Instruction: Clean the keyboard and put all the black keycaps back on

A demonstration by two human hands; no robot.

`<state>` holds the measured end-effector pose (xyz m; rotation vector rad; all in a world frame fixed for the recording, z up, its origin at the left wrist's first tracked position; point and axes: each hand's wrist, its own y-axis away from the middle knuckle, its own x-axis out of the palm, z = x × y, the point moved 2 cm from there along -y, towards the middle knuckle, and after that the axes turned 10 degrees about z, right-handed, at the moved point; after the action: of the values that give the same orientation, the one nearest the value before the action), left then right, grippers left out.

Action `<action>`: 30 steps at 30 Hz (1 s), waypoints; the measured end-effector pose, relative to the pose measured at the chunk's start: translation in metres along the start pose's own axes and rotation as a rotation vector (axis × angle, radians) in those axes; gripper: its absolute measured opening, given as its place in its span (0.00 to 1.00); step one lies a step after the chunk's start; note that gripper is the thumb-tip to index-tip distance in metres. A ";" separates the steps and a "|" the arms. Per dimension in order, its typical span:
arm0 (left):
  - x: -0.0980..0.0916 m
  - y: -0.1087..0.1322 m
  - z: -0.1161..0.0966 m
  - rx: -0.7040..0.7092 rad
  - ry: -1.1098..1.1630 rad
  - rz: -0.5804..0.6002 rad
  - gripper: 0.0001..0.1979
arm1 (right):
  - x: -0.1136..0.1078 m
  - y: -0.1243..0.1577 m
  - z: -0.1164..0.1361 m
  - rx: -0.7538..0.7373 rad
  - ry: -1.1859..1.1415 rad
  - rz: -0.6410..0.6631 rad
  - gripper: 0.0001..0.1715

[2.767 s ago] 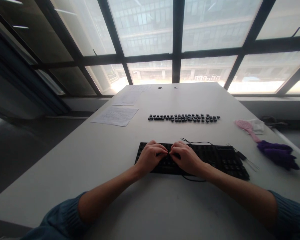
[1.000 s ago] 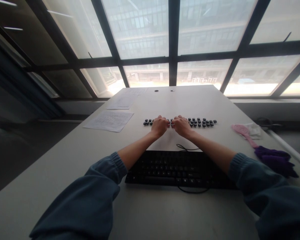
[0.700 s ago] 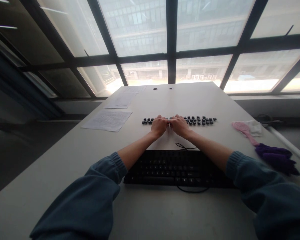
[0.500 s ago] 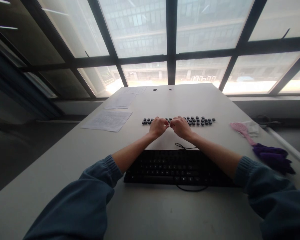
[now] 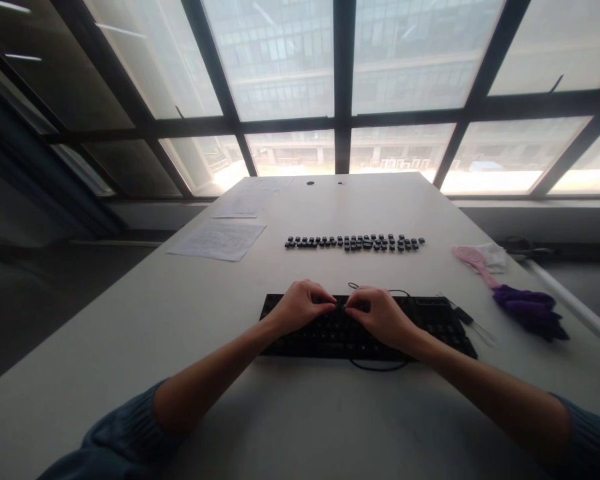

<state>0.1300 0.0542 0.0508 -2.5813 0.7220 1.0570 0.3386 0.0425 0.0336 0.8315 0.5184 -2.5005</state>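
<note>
A black keyboard (image 5: 433, 325) lies on the white table (image 5: 180, 313) in front of me, its thin black cable (image 5: 380, 366) looping under its near edge. Both of my hands rest on its upper left part. My left hand (image 5: 300, 305) is curled, fingertips pinched toward the middle. My right hand (image 5: 380, 315) mirrors it, fingertips nearly touching the left ones. What the fingertips pinch is too small to make out. Farther back, several loose black keycaps (image 5: 355, 243) lie in rows across the table.
Printed paper sheets (image 5: 219, 239) lie at the back left. A pink brush (image 5: 471, 259) and a purple cloth item (image 5: 527, 311) sit at the right, with a thin wire tool (image 5: 473, 323) beside the keyboard. Large windows stand beyond the table's far edge.
Both hands have drawn back from the rows of loose keycaps to the keyboard's upper left part, fingers still pinched together. They were on the keyboard 2.8 s ago as well.
</note>
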 end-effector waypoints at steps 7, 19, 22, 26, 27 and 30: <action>0.008 0.001 -0.005 -0.005 0.037 0.076 0.06 | 0.010 0.001 -0.007 0.053 -0.028 0.051 0.05; 0.019 0.008 0.000 0.076 -0.075 0.002 0.04 | 0.019 0.006 -0.010 -0.076 0.077 0.020 0.06; 0.023 0.011 0.002 0.089 -0.075 -0.030 0.04 | 0.019 0.007 -0.010 -0.106 0.081 0.026 0.07; 0.027 0.015 0.004 0.109 -0.084 -0.071 0.05 | 0.017 0.009 -0.007 -0.142 0.100 0.040 0.08; 0.028 0.016 0.004 0.113 -0.088 -0.077 0.04 | 0.018 0.009 -0.007 -0.146 0.105 0.041 0.09; 0.030 0.017 0.003 0.119 -0.095 -0.085 0.04 | 0.019 0.010 -0.005 -0.163 0.120 0.045 0.09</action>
<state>0.1372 0.0312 0.0266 -2.4216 0.6272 1.0685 0.3327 0.0312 0.0156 0.9222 0.7250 -2.3416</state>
